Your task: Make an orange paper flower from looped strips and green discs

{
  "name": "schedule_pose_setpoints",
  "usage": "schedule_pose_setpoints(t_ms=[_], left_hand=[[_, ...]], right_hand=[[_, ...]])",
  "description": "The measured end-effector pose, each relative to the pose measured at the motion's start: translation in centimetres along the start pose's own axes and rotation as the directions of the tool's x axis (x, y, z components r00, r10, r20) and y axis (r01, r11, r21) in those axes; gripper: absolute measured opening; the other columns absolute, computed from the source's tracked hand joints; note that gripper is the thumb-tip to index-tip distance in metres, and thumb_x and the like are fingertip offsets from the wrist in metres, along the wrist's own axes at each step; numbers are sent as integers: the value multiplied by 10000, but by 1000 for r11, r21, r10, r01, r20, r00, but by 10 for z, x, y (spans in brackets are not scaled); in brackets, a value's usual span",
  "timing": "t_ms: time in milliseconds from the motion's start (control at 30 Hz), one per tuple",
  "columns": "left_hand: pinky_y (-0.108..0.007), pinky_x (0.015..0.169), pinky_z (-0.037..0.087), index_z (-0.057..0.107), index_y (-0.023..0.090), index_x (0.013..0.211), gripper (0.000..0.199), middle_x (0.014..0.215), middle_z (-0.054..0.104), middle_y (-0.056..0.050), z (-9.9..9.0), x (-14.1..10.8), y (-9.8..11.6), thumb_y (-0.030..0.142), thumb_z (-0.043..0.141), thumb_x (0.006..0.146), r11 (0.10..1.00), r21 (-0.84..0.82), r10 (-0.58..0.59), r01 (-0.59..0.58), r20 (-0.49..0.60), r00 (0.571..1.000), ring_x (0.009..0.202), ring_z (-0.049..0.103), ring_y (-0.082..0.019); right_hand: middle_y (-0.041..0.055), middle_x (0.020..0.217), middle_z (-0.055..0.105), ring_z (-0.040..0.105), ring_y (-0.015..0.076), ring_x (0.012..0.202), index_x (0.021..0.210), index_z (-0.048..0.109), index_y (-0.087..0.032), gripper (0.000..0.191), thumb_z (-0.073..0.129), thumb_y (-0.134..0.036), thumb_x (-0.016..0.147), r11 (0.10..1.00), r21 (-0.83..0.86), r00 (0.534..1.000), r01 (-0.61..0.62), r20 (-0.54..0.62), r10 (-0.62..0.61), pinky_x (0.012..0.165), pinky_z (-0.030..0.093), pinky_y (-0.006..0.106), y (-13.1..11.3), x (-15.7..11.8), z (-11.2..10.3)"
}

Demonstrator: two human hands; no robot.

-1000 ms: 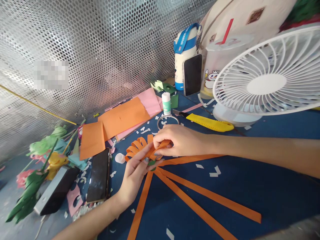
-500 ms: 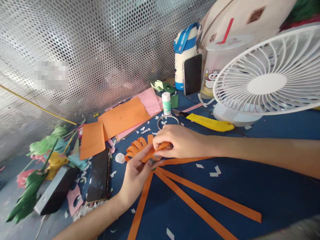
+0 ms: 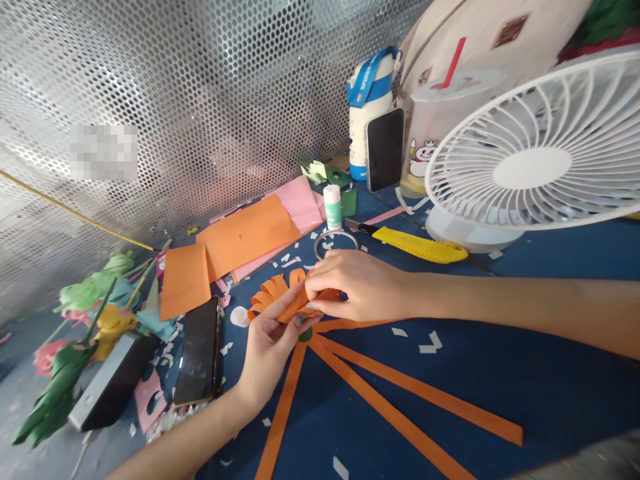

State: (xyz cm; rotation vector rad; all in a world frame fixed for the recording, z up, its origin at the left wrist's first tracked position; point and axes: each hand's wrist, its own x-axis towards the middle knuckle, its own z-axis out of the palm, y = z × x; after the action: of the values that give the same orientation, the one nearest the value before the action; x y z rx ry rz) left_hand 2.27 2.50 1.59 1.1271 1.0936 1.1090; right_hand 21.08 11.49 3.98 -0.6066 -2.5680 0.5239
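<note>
Looped orange paper strips [image 3: 269, 291] fan out behind my hands like petals. They meet near a small green paper disc [image 3: 305, 335], partly covered by my fingers. My left hand [image 3: 267, 357] pinches the strips beside the disc, fingers closed. Bent over from the right, my right hand [image 3: 357, 287] is closed on an orange strip, its fingertips close to the left ones. Several straight orange paper strips [image 3: 425, 387] spread from the disc toward the front and right. Where exactly the fingertips grip is partly hidden.
Behind the hands are a metal ring [image 3: 336, 245], a glue stick [image 3: 332, 208] and a yellow utility knife [image 3: 420, 245]. Orange paper sheets [image 3: 245, 233] and a dark phone [image 3: 197, 353] lie left. A white fan [image 3: 533, 167] stands right. Paper scraps litter the blue table.
My fingers have shifted slightly, and more of the green disc shows. The strip running right under my right forearm has drawn in. The looped strips have moved a little.
</note>
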Motion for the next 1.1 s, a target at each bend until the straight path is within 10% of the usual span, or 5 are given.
schedule_pose_setpoints(t_ms=[1100], left_hand=[[-488,1150,398,520,228,1429,502,1287,689,-86,-3,0,-5,256,609,935,985,-174,8,0,44,999,1247,607,-294]], right_hand=[[-22,618,598,439,109,576,692,573,-180,180,553,-209,869,996,82,1000,18,-4,-18,661,280,280,-5,-1,-1]])
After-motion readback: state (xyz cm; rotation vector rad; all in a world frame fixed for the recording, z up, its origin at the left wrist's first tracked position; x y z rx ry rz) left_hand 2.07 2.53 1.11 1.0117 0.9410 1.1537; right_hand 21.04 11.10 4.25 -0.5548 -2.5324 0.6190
